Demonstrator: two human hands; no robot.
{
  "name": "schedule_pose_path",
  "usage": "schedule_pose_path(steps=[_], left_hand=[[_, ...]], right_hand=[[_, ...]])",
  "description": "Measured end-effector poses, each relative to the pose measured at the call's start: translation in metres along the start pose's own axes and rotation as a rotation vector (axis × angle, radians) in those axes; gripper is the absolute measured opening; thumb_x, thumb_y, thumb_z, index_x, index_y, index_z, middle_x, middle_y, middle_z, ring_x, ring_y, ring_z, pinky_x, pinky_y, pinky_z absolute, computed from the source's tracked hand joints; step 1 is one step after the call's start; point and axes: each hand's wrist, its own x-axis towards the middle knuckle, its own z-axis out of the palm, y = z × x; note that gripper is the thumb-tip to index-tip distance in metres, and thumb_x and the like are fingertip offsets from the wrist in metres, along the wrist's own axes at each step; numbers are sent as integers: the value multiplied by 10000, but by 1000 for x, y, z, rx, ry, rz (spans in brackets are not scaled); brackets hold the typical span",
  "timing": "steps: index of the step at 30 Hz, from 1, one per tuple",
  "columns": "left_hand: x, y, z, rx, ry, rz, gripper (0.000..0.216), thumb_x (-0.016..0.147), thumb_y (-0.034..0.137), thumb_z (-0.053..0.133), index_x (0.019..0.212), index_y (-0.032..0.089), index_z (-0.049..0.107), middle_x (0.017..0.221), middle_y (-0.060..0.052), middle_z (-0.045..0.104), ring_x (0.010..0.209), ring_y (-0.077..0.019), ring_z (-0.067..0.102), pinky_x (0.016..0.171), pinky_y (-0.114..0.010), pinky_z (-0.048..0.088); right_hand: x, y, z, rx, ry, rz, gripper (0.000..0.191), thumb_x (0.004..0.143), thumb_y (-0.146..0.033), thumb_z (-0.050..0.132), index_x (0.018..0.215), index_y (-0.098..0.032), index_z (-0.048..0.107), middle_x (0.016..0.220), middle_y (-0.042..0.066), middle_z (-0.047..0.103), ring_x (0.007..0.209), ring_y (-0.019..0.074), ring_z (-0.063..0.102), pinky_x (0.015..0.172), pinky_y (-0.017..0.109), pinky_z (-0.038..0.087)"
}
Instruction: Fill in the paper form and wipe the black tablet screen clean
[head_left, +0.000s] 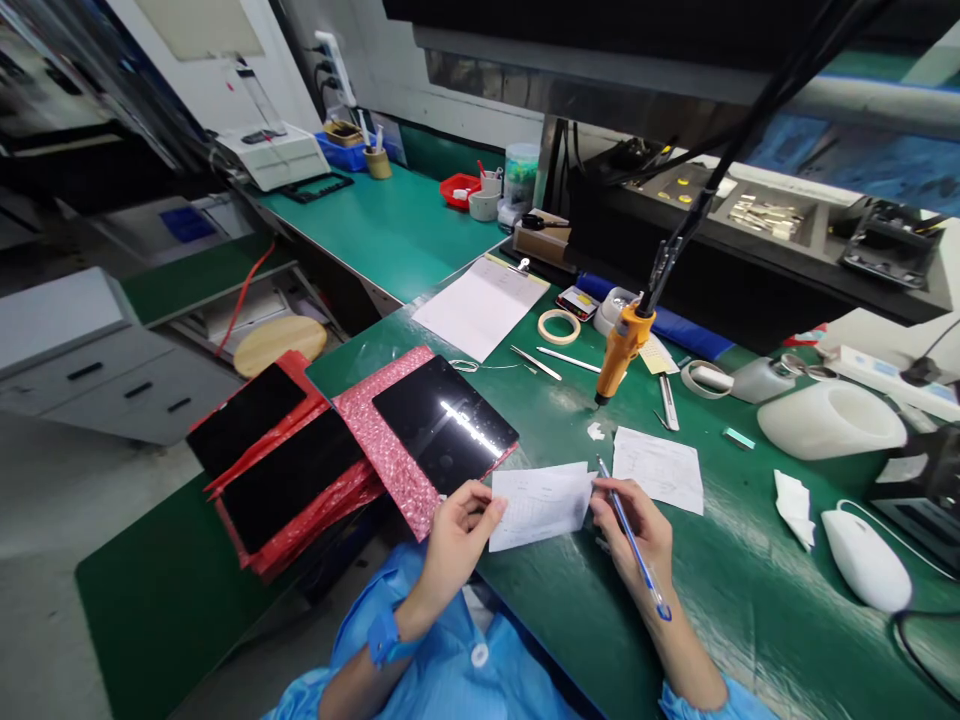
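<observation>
My left hand (457, 525) pinches the left edge of a small white paper slip (541, 503) at the front edge of the green bench. My right hand (637, 530) grips a blue pen (634, 540) whose tip rests at the slip's right edge. A second paper slip (658, 468) lies just beyond, on the mat. To the left, a black tablet (444, 422) lies on a pink bubble sleeve (379, 430).
More black tablets on red sleeves (285, 470) are stacked at the left. An orange electric screwdriver (621, 350) hangs over the green mat (750, 580). Nearby are a tape roll (559, 326), tweezers (536, 362), a white sheet (480, 305), a white mouse (866, 560) and a white container (829, 420).
</observation>
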Motion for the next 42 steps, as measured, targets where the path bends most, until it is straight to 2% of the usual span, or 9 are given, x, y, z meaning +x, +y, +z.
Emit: schedule_pose_path(steps=[6,16,20,23,26,29,32,37,42], left_hand=[[3,-2,6,-36,-55,51,654,835,782,914,787,169,689,787,-44,656,690,-144,678,590,-167,541],[15,-1,-2,-65,-76,13,657,857,751,913,800,182,591,787,-50,662,718,-183,681,654,-241,582],[17,-1,-4,-73,-28,13,595,913,712,889,1019,187,630,904,-85,736,799,-216,747,729,-281,632],[16,-1,-3,-95,46,54,665,947,682,878,1303,217,564,1046,-105,776,912,-233,794,761,-273,650],[18,2,-3,71,82,244,553,1092,499,756,1499,230,498,1069,-89,782,900,-200,802,771,-248,658],[26,10,-6,393,18,490,176,1154,272,604,1276,212,715,997,-51,753,820,-143,768,708,-174,620],[35,19,-7,502,-15,599,173,1136,194,601,1120,204,773,957,-37,723,815,-139,742,690,-170,596],[34,24,2,606,-133,849,292,1115,56,558,1308,210,714,1037,-44,745,914,-162,740,852,-250,605],[20,15,11,784,-404,1073,492,1089,-48,432,1505,163,589,1032,-45,752,917,-171,714,935,-353,560]], right_hand=[[-2,-6,-3,-218,27,-312,486,1047,-265,802,1499,-255,623,1310,148,764,721,141,755,615,269,673],[-6,-21,-4,-318,75,-475,272,1006,-47,745,1210,-228,741,1001,63,782,813,158,797,698,249,680],[-5,-17,-5,-231,105,-441,73,1075,-189,650,1122,-214,700,938,61,769,764,170,768,658,286,657],[-3,-11,-6,-161,129,-404,157,1127,-308,555,1079,-213,671,880,56,754,738,188,752,634,311,632],[-1,-7,-7,-129,133,-359,188,1128,-296,525,1051,-219,677,847,47,753,717,198,746,621,321,609],[0,-6,-7,-110,123,-321,190,1116,-276,537,1028,-220,696,842,42,766,715,198,754,618,316,600],[1,-6,-8,-89,126,-296,207,1116,-300,559,1003,-223,715,824,35,774,698,196,759,616,313,606],[3,-5,-6,-63,158,-182,265,1110,-395,629,954,-229,765,783,26,777,618,184,745,565,291,601],[6,1,-4,-26,305,14,293,1115,-415,636,932,-206,730,786,8,767,370,85,534,370,211,418]])
